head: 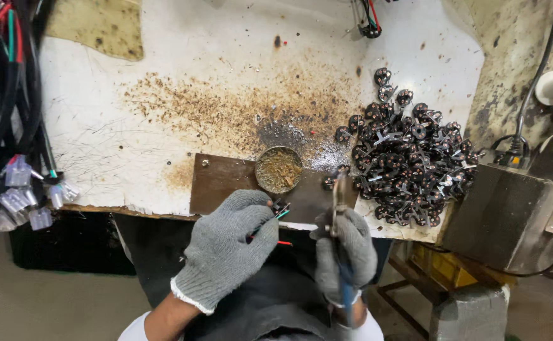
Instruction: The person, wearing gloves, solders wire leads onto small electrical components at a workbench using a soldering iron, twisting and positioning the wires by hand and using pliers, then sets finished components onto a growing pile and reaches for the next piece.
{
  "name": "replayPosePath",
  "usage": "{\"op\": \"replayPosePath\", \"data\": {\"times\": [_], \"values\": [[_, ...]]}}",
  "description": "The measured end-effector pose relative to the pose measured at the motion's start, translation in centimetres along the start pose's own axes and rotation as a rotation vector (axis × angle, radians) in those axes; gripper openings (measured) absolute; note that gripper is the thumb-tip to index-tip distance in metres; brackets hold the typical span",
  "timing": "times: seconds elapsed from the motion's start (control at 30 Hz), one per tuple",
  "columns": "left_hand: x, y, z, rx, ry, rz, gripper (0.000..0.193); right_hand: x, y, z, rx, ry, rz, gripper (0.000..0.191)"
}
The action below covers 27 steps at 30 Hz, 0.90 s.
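left hand (226, 243) pinches small wired part (281, 208) | right hand (347, 247) grips soldering iron (340, 208), upright, tip just right of part | flux tin (278, 169) just beyond

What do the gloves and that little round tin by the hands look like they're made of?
The gloves, left hand and right hand, look like grey knitted fabric, with visible ribbing and white cuffs. The round tin seems to be dull metal, its rim faintly shiny, holding a crusty brown, perhaps waxy, substance.
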<state>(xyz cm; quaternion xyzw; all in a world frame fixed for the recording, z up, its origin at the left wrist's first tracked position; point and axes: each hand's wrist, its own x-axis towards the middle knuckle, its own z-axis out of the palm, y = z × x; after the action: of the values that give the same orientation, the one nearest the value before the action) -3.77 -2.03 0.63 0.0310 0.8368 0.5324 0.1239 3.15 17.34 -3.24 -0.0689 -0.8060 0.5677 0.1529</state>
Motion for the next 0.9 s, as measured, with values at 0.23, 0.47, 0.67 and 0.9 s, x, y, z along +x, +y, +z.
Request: {"op": "replayPosePath", "data": {"times": [0.23, 0.47, 0.67, 0.9], "values": [[0.2, -0.5, 0.2, 0.068, 0.008, 0.075, 0.012, -1.8, 3.9, -3.1, -0.141, -0.129, -0.070, 0.047], [-0.1, -0.9, 0.4, 0.092, -0.038, 0.049, 0.013, -0.8, 2.4, -3.0, -0.177, -0.240, -0.189, 0.032], [-0.3, -1.5, 0.5, 0.135, -0.010, 0.154, 0.011, 1.2, 3.3, -2.8, -0.129, -0.462, -0.469, 0.037], [-0.2, -1.2, 0.5, 0.135, 0.015, 0.177, 0.014, -1.0, 3.8, -3.7, -0.114, -0.272, -0.253, 0.032]]}}
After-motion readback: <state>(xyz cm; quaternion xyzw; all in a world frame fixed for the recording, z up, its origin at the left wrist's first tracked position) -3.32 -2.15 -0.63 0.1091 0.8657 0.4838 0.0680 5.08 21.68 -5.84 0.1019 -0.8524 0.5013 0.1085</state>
